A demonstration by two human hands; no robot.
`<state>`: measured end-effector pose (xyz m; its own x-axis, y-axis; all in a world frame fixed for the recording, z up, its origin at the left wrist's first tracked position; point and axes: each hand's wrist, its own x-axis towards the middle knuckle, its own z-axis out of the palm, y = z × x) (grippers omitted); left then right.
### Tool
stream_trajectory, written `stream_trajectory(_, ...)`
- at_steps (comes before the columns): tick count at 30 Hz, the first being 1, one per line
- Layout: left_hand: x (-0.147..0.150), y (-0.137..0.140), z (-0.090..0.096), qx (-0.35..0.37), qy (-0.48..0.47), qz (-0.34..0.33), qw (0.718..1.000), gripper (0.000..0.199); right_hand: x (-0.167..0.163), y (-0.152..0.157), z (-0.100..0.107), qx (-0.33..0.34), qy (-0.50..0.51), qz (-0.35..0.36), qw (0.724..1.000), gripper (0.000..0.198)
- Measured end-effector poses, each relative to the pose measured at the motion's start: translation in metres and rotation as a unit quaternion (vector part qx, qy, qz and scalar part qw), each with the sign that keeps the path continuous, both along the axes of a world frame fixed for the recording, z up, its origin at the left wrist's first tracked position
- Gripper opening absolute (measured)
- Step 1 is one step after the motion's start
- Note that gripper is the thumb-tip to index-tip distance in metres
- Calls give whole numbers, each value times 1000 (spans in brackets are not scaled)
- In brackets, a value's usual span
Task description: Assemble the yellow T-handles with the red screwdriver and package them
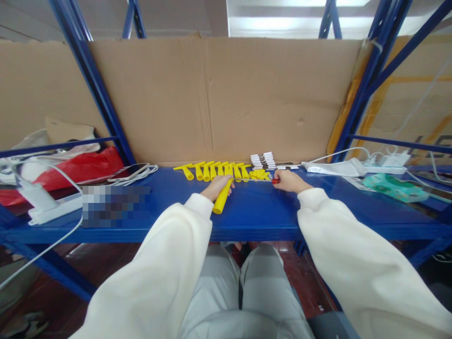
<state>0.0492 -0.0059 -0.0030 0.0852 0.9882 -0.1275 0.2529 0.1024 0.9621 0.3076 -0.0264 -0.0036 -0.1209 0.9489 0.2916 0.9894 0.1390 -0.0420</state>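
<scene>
My left hand [216, 187] is closed around a yellow plastic handle [222, 197], whose thick round end points down toward me. My right hand [290, 181] grips the red handle of a screwdriver [253, 180]; its long thin metal shaft reaches left to the top of the yellow handle. Whether the tip touches a screw there is too small to tell. Behind my hands stands a row of several yellow T-shaped handles [198, 171]. Small flat yellow pieces [259, 174] lie in a pile between my hands, with tiny metal bits beside them.
White-and-black strips [262, 160] are stacked by the cardboard wall [275, 103]. On the right of the blue table [263, 207] lie a white pouch [334, 167] and a green packet [395, 187]. Cables, a power strip [58, 207] and a red bag [88, 169] are at left.
</scene>
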Motion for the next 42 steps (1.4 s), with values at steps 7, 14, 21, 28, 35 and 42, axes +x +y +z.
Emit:
stream_trajectory(7,0,0,-2,6,-19,-3,1000,37,-6,-5,3,-8,-21,-29,999,20)
stream_trajectory(14,1,-2,-1,-1,-25,-6,1000,34,-5,-3,3,-12,-25,-25,999,13)
stream_trajectory(21,1,-3,-1,-14,-23,-7,1000,35,-3,-2,0,6,-18,-18,1000,16)
stream_trajectory(28,1,-1,-4,-16,-30,0,999,31,-3,-1,1,0,-35,-26,999,10)
stream_trajectory(35,1,-2,-3,-9,-32,1,999,25,-7,-6,3,-4,-34,-42,999,17)
stream_trajectory(42,1,0,-4,-10,-30,6,999,27,-5,-5,3,-7,-29,-30,999,12)
